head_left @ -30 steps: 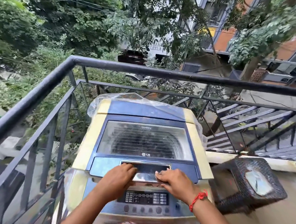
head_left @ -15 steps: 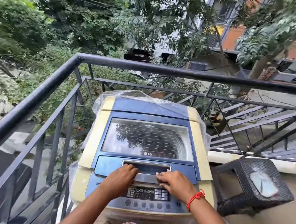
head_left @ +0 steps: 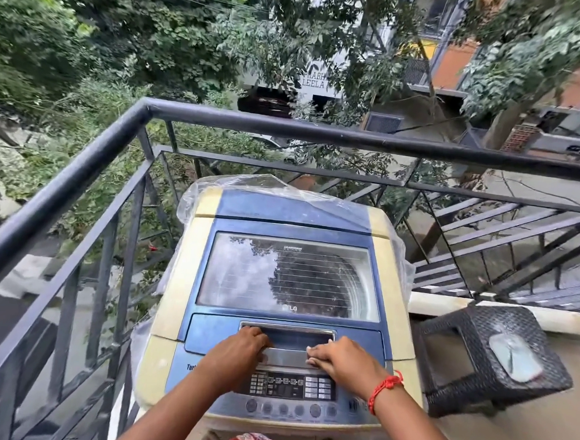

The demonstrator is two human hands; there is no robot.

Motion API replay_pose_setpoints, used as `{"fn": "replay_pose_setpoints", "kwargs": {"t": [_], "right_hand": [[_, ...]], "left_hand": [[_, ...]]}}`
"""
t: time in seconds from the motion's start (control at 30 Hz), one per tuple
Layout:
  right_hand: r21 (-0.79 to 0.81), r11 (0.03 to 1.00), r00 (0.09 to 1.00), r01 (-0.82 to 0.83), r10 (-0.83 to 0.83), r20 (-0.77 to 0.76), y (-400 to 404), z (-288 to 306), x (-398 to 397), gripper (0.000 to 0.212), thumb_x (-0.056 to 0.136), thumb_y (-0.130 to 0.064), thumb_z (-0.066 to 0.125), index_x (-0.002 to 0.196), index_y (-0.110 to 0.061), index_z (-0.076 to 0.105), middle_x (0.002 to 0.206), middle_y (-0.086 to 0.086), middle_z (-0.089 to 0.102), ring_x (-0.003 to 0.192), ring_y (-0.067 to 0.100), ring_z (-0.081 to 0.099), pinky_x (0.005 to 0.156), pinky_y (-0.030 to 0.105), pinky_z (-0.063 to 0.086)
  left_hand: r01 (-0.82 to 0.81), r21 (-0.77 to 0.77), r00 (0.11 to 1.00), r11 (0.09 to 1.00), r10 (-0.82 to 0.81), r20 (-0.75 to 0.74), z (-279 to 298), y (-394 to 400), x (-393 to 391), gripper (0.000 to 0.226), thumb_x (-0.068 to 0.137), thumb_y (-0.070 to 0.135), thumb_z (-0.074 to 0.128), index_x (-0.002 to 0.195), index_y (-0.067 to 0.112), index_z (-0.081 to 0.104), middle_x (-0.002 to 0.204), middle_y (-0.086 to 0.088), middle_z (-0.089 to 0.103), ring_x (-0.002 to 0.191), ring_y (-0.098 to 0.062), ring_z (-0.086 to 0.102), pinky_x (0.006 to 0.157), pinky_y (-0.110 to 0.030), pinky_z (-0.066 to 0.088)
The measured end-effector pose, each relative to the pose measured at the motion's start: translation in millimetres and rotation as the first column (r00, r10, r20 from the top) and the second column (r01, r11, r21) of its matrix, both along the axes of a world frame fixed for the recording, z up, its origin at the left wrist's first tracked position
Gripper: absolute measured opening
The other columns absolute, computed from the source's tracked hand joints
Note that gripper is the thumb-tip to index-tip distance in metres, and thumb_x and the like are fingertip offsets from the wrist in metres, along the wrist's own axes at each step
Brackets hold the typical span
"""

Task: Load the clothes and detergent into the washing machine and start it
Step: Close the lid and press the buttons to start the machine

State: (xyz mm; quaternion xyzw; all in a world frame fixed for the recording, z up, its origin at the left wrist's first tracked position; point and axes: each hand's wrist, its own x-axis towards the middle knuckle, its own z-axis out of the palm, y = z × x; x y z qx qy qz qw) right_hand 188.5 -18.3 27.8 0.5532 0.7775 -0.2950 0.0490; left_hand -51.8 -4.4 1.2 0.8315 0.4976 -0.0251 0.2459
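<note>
My view has drawn nearer since a second ago, while both hands stay on the lid's handle. The blue-and-cream top-loading washing machine [head_left: 287, 288] stands in the balcony corner, its long axis running from me at 6 o'clock to the black metal railing [head_left: 288, 130] at 12 o'clock, glass lid [head_left: 289, 276] shut and flat. My left hand [head_left: 238, 352] and right hand [head_left: 342, 361] lie palm-down, fingers curled over the silver handle recess [head_left: 287, 343]; neither grip closes around anything. A dark wicker stool [head_left: 498, 358] sits at 3 o'clock.
</note>
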Motion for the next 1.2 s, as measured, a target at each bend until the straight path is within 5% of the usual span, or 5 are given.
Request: {"fn": "replay_pose_setpoints", "kwargs": {"t": [0.37,0.6,0.8,0.93,1.2], "right_hand": [[-0.129,0.992,0.993,0.011,0.004,0.115,19,-12,-12,0.049,0.096,-0.026,0.051,0.052,-0.011,0.037,0.056,0.001,0.041,0.062,0.025,0.048,0.062,0.030,0.039],[-0.207,0.978,1.000,-0.007,0.005,-0.009,30,-14,-11,0.054,0.089,-0.018,0.063,0.054,-0.009,0.022,0.058,0.010,0.032,0.060,0.017,0.025,0.059,0.031,0.026],[-0.237,0.972,0.986,0.006,0.034,0.161,23,-10,-18,0.025,0.094,-0.029,0.054,0.073,-0.016,0.062,0.089,0.004,0.068,0.088,0.023,0.062,0.080,0.038,0.052],[-0.111,0.950,0.956,0.293,-0.289,0.052,12,-3,4,0.014,0.089,-0.028,0.066,0.100,-0.026,0.074,0.111,-0.013,0.069,0.105,0.005,0.059,0.094,0.030,0.048],[-0.162,0.797,0.812,0.581,-0.580,0.061,-24,-7,65,0.030,0.059,-0.019,0.092,0.055,-0.021,0.063,0.054,-0.013,0.061,0.043,-0.007,0.047,0.046,0.006,0.034]], "left_hand": [[-0.125,-0.291,0.978,0.948,0.068,-0.198,15,44,24,0.027,0.077,0.018,0.075,0.102,0.024,0.068,0.114,-0.004,0.066,0.105,-0.027,0.063,0.080,-0.032,0.047],[-0.211,-0.257,0.977,0.943,0.193,-0.095,16,51,16,0.021,0.069,0.018,0.082,0.089,0.024,0.076,0.094,0.001,0.074,0.089,-0.019,0.069,0.075,-0.028,0.053],[-0.221,-0.284,0.974,0.933,0.226,-0.017,12,47,7,0.029,0.062,0.023,0.087,0.089,0.023,0.076,0.088,0.002,0.074,0.086,-0.017,0.068,0.072,-0.027,0.051],[-0.234,-0.280,0.968,0.931,0.251,0.027,6,40,1,0.025,0.063,0.026,0.086,0.085,0.025,0.075,0.082,0.006,0.075,0.084,-0.011,0.068,0.069,-0.024,0.051],[-0.289,-0.288,0.943,0.913,0.323,0.079,10,32,5,0.030,0.057,0.028,0.091,0.082,0.020,0.076,0.079,0.001,0.073,0.076,-0.012,0.067,0.070,-0.024,0.053]]}}
